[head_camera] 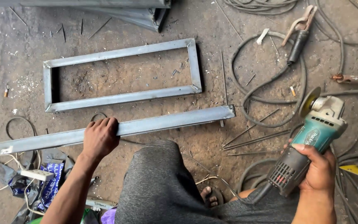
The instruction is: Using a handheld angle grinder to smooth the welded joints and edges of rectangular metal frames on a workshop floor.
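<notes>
Grey-clad knee [158,186] fills foreground; right hand [318,172] wraps teal angle grinder [311,137], disc held off the floor. Left hand [100,139] clamps long steel bar [117,128], pinning it steady below welded rect. frame [121,74].

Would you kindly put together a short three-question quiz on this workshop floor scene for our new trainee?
1. True or false: the left hand rests on the long grey steel bar lying on the dirt floor.
2. The right hand grips which tool? A) teal angle grinder B) hammer C) drill
3. Fill in: the welded rectangular grey steel frame lies on the ____ side of the bar from the person.

Key: 1 true; 2 A; 3 far.
</notes>
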